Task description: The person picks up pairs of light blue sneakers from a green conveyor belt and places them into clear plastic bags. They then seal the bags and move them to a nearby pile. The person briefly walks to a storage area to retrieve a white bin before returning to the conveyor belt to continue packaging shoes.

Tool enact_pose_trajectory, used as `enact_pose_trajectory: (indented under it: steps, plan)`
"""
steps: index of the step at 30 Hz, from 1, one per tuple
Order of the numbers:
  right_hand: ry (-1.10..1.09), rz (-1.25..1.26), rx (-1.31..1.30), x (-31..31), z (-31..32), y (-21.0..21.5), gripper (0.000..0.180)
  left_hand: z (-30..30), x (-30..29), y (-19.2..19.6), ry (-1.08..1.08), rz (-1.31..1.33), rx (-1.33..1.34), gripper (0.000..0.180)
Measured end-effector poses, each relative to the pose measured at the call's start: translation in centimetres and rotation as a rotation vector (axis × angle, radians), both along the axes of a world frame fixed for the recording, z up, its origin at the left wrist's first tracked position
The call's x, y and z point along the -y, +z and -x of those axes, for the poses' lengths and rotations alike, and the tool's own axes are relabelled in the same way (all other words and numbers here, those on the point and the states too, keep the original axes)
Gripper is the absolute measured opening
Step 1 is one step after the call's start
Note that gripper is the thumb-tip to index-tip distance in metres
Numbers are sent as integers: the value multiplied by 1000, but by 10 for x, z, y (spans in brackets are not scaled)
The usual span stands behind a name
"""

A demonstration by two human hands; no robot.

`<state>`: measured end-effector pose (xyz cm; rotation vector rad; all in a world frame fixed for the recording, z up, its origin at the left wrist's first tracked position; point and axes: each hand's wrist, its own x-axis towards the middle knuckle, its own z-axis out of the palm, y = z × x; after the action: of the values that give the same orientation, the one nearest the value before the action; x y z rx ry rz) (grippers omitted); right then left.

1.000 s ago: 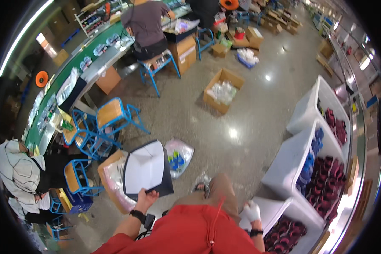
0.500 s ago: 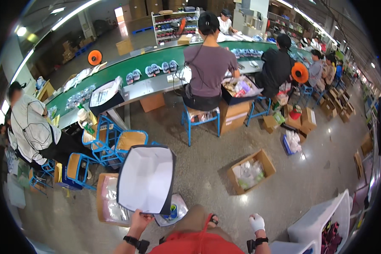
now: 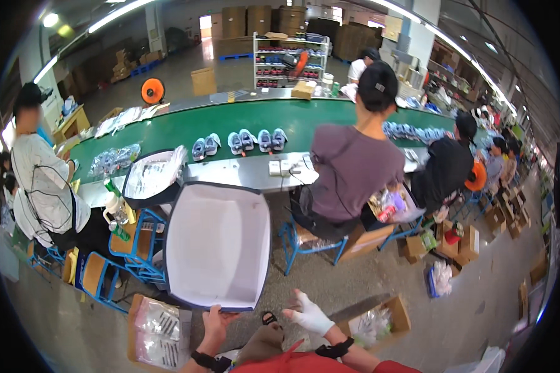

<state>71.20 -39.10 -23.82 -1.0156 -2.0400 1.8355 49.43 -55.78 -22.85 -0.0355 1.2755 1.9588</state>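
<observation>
Fingers of left hand (image 3: pixel 216 323) pinching white shallow box (image 3: pixel 218 252) at its near edge; right hand (image 3: pixel 311 315) spread, just beside

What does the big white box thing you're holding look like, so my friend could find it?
Look below the long green conveyor belt, in front of the blue chairs. The left hand holds up an open box, white inside with a dark rim, far larger than nearby cartons.

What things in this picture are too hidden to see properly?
Head view:
- Left hand: fingertips hidden behind the white box lid.
- Floor behind the lid: covered by it.
- Right hand: wrapped in white, so its fingers are unclear.
- Small shoes on the green belt: too small for detail.
</observation>
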Motion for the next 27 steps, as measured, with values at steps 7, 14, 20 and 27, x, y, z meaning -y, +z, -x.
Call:
enact_pose_trajectory:
  steps: [7,14,20,27]
  plan:
    - [-103,-62,-26,-119,168,58,70,91,-137,17,-172,94,-99,25]
    - [-233,88,-136,-253,292,34,38,196,-269,29,-22,84,-251,43]
    - [-252,-31,-313,-372,422,30,39,311,-380,58,35,102,-396,44]
    - [-413,373,-285,-536,488,74,31,371,-444,96,-247,144,-434,43]
